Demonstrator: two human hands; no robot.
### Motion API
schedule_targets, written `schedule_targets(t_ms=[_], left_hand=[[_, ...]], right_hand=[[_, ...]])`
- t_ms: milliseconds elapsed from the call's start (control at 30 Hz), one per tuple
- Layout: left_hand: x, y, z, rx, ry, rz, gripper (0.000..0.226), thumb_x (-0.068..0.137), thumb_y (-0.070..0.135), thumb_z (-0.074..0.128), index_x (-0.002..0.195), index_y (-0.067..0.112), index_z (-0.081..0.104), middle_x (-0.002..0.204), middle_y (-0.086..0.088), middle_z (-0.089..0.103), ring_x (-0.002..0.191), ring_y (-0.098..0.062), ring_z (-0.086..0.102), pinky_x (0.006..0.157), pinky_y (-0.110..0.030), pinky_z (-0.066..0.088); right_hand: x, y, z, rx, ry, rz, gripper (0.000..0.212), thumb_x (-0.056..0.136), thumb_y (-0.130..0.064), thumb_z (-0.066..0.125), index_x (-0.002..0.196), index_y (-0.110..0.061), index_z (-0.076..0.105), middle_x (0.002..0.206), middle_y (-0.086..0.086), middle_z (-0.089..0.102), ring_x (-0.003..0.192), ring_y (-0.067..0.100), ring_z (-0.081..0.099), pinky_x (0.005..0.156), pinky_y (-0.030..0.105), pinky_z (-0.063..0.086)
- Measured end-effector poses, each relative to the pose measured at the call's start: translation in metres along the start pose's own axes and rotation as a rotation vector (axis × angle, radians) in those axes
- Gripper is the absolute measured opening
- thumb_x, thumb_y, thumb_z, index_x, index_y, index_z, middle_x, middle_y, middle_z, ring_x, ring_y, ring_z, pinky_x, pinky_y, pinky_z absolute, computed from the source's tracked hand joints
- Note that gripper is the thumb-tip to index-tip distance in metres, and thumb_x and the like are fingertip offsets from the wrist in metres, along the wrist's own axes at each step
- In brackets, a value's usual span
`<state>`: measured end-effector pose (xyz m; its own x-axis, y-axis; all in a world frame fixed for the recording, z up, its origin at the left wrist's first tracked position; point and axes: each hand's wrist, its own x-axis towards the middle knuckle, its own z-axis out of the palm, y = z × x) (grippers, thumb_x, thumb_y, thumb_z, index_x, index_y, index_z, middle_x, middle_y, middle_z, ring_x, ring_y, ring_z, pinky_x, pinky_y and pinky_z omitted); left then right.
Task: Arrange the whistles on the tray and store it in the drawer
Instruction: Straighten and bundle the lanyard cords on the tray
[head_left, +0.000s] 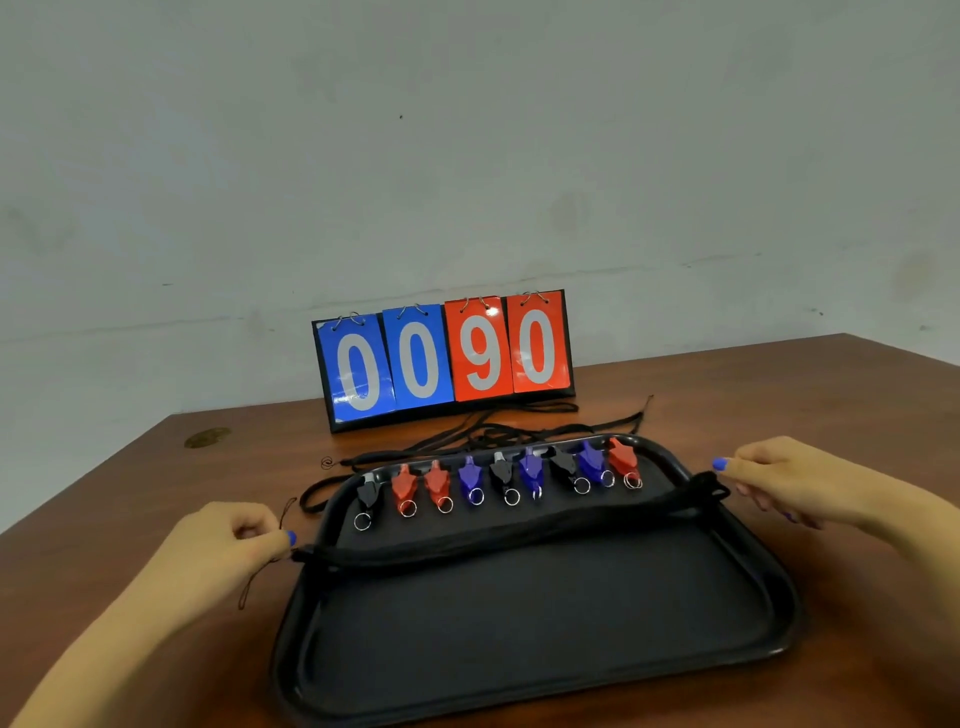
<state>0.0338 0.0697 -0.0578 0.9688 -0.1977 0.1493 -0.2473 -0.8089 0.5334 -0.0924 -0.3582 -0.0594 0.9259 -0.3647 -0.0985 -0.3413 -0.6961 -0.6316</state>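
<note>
Whistles (498, 480) line the tray's (519, 649) far edge; my left hand (244, 540) and right hand (779, 483) pinch a cord bundle (519, 525) stretched across the tray.

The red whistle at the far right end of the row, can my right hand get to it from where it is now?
Probably yes. The right hand is beside the tray, near the red whistle, with nothing between them, but it grips the black cords and must release them first.
</note>
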Motion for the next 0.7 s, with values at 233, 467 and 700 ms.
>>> schedule_targets(t_ms=[233,467,700], left_hand=[[0.0027,-0.005,0.0001,0.055,0.012,-0.017,0.029,0.083,0.021,0.064,0.056,0.011,0.059,0.05,-0.001,0.052,0.049,-0.016,0.046,0.053,-0.027,0.034],[0.0011,-0.0028,-0.0007,0.078,0.026,-0.023,0.027,0.083,0.02,0.063,0.057,0.016,0.058,0.057,-0.001,0.059,0.056,-0.017,0.051,0.055,-0.027,0.037],[-0.004,0.0003,-0.0046,0.091,0.104,0.026,0.012,0.078,0.012,0.064,0.071,0.021,0.059,0.077,0.0,0.058,0.071,-0.014,0.052,0.058,-0.027,0.039]], right_hand=[[-0.0001,-0.0018,0.0023,-0.021,-0.007,-0.001,0.038,0.096,-0.028,0.046,0.063,-0.009,0.047,0.05,0.003,0.044,0.037,0.015,0.036,0.035,0.021,0.03],[0.0006,-0.0049,0.0053,-0.128,0.036,-0.032,0.042,0.094,-0.032,0.048,0.058,-0.01,0.048,0.037,-0.006,0.037,0.03,0.005,0.032,0.039,0.018,0.029],[0.0041,-0.0066,0.0086,-0.203,0.173,-0.108,0.043,0.092,-0.036,0.05,0.058,-0.011,0.042,0.054,0.003,0.04,0.05,0.014,0.035,0.054,0.027,0.029]])
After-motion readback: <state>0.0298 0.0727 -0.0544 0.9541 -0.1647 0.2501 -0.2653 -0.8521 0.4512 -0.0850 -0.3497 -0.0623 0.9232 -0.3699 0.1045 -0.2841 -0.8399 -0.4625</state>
